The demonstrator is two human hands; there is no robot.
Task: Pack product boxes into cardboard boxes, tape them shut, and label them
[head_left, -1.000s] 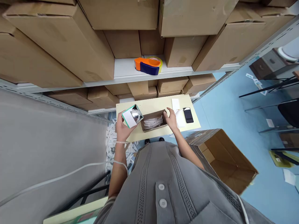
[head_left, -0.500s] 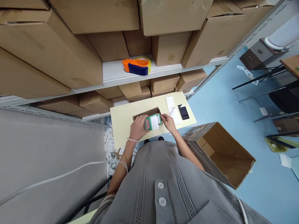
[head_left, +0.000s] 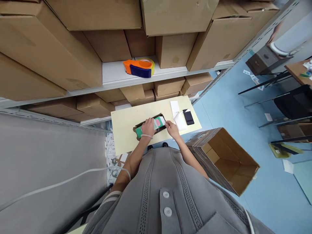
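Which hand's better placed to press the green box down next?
Probably left: the left hand lies across the green box's middle, while the right hand is only at one end.

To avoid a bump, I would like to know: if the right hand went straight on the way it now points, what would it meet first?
The right hand would probably meet the white end of the green box, close before its fingertips; whether they touch, this view leaves unclear.
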